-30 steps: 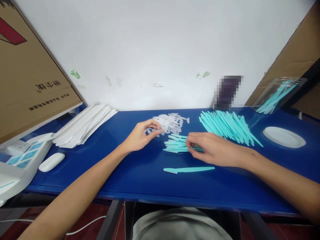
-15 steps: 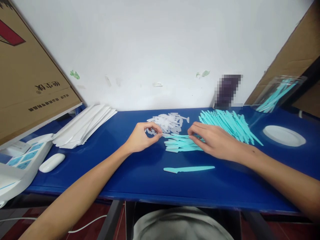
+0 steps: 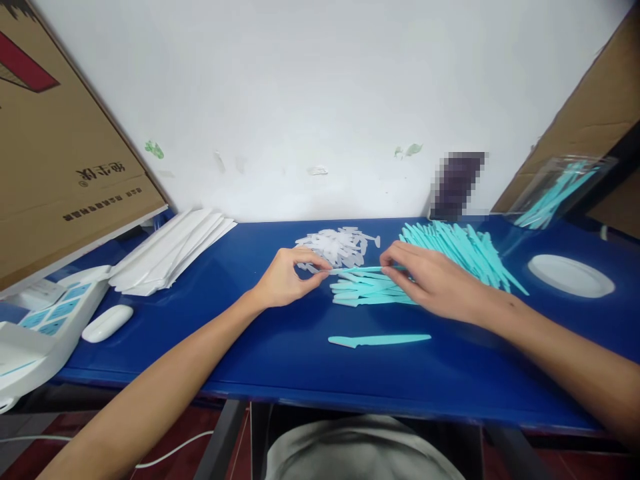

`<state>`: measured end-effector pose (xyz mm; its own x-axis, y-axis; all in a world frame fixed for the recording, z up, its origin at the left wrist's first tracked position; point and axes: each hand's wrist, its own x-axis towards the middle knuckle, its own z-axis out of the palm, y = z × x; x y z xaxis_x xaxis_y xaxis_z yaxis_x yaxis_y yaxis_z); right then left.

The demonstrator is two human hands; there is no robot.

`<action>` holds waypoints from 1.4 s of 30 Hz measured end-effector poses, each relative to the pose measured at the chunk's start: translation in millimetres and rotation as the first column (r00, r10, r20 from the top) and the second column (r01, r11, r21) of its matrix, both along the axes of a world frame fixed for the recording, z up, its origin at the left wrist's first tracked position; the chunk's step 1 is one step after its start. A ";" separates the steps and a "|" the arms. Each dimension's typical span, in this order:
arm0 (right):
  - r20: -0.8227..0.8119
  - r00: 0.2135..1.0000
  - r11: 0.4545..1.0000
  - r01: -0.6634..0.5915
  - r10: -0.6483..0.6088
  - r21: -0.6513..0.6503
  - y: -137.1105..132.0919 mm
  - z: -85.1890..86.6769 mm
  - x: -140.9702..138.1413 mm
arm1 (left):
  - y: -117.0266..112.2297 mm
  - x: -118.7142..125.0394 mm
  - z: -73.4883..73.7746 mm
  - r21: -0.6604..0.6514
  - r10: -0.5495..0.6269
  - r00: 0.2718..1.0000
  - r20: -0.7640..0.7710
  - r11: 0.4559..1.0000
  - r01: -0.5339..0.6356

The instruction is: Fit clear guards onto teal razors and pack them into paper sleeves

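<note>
Between my hands a turquoise eyebrow razor (image 3: 367,269) lies nearly level, just above a small pile of similar razors (image 3: 367,292). My right hand (image 3: 425,272) pinches its handle between thumb and fingers. At the razor's left end, my left hand (image 3: 290,279) pinches a small translucent blade cap (image 3: 334,271), largely covered by the fingertips. Whether the cap is fully seated on the blade, I cannot tell. Just behind is a heap of translucent caps (image 3: 335,245). One single razor (image 3: 379,340) lies nearer the table's front edge.
A large heap of razors (image 3: 453,257) lies at right, near a white oval lid (image 3: 571,275) and a clear jar (image 3: 560,193) holding more. At left are white paper sleeves (image 3: 167,257), a white earbud-like case (image 3: 107,323), a white device (image 3: 60,333) and a cardboard box (image 3: 75,147).
The razor in my right hand now shows stretched across to my left fingertips, meeting the cap there. Both hands have shifted only slightly; the view has moved a little.
</note>
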<state>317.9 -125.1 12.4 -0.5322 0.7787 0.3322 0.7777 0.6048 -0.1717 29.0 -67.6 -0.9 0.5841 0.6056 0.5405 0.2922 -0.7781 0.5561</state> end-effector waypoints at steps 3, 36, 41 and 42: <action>-0.007 1.000 0.998 -0.018 0.018 0.052 -2.0 -1.0 -3.0 | -3.9 4.5 -2.8 -0.008 0.010 1.000 0.025 1.000 -0.010; 0.049 0.973 0.840 -0.169 0.226 -0.516 -22.2 14.7 -16.0 | 17.2 -28.9 11.9 0.264 0.153 0.746 -0.648 0.964 0.031; 0.002 0.981 0.935 -0.184 0.194 -0.303 -19.7 10.3 -16.0 | 16.2 -32.4 19.0 0.252 0.128 0.708 -0.695 0.965 0.072; -0.004 0.983 0.949 -0.179 0.184 -0.258 -19.0 9.2 -16.0 | 15.4 -32.2 19.8 0.250 0.129 0.708 -0.694 0.966 0.069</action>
<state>301.9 -144.1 21.6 -0.6770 0.7258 0.1224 0.6637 0.6738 -0.3249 -3.2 -52.2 18.9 0.8352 0.5386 0.1113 0.5439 -0.8388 -0.0219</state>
